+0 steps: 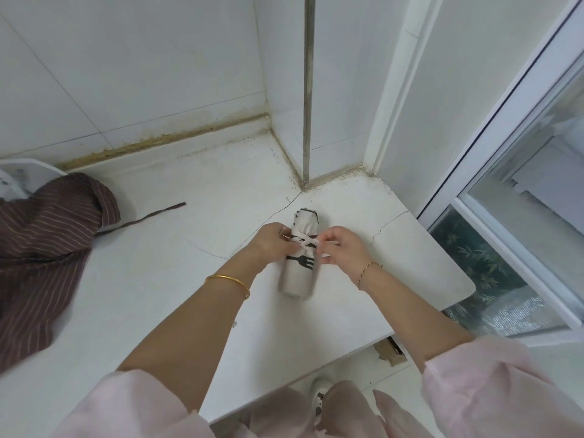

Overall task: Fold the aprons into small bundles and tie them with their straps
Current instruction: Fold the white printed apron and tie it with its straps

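Note:
A cream apron rolled into a small bundle (298, 278) lies on the white counter (177, 279), with a black fork print on its side. Pale straps (308, 242) cross over the roll's middle. My left hand (275, 243) grips the roll's left side and pinches a strap. My right hand (343, 248) pinches the other strap end just right of the roll. A brown striped apron (47, 248) lies unfolded in a heap at the far left, its dark strap (148, 214) trailing across the counter.
Tiled walls meet in a corner behind the bundle. A window frame (505, 172) stands at the right, past the counter's rounded edge (455, 298). A white object (19, 178) peeks out behind the brown apron.

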`<action>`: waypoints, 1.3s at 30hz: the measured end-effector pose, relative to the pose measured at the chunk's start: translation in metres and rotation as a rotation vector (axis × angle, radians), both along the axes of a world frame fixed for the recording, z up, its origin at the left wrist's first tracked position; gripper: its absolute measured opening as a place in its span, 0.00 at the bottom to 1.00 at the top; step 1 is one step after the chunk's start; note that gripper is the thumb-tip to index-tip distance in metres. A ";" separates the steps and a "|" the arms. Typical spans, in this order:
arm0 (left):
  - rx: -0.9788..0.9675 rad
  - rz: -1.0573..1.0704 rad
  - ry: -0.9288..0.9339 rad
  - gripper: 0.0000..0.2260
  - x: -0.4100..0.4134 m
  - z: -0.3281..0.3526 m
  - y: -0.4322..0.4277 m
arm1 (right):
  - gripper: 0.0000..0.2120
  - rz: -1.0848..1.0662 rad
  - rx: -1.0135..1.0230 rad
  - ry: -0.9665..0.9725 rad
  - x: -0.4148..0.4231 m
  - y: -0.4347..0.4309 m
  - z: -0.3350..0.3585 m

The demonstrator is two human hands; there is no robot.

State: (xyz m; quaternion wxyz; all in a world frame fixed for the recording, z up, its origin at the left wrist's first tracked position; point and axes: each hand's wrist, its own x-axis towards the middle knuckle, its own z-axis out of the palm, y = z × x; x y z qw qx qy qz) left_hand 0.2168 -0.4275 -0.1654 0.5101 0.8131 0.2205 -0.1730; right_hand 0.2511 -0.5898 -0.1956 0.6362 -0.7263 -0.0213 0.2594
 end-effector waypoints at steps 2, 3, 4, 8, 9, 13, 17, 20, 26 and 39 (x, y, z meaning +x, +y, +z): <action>-0.104 -0.021 -0.038 0.07 0.010 0.014 0.001 | 0.09 -0.143 0.175 0.098 0.007 -0.012 0.018; -0.151 -0.030 -0.050 0.06 0.016 0.024 0.000 | 0.08 -0.181 0.252 0.152 0.012 -0.018 0.030; -0.182 -0.047 -0.064 0.05 0.022 0.034 -0.001 | 0.08 -0.171 0.310 0.206 0.015 -0.024 0.041; -0.272 -0.159 -0.151 0.06 0.052 0.086 -0.025 | 0.14 0.030 0.339 0.198 0.021 -0.042 0.092; -0.287 -0.183 -0.186 0.07 0.059 0.100 -0.032 | 0.13 0.023 0.332 0.139 0.022 -0.045 0.106; -0.201 -0.274 -0.390 0.08 0.088 0.170 -0.067 | 0.14 -0.136 0.305 -0.132 0.033 -0.069 0.166; 0.122 -0.355 -0.773 0.15 0.113 0.237 -0.102 | 0.12 -0.222 0.298 -0.340 0.051 -0.095 0.222; 0.291 -0.405 -0.947 0.10 0.128 0.280 -0.130 | 0.10 -0.227 0.356 -0.450 0.068 -0.119 0.259; 0.179 -0.424 -1.076 0.07 0.161 0.332 -0.178 | 0.23 -0.243 0.546 -0.483 0.112 -0.163 0.305; 0.395 -0.281 -1.067 0.20 0.259 0.415 -0.258 | 0.23 -0.603 0.131 -0.955 0.243 -0.225 0.412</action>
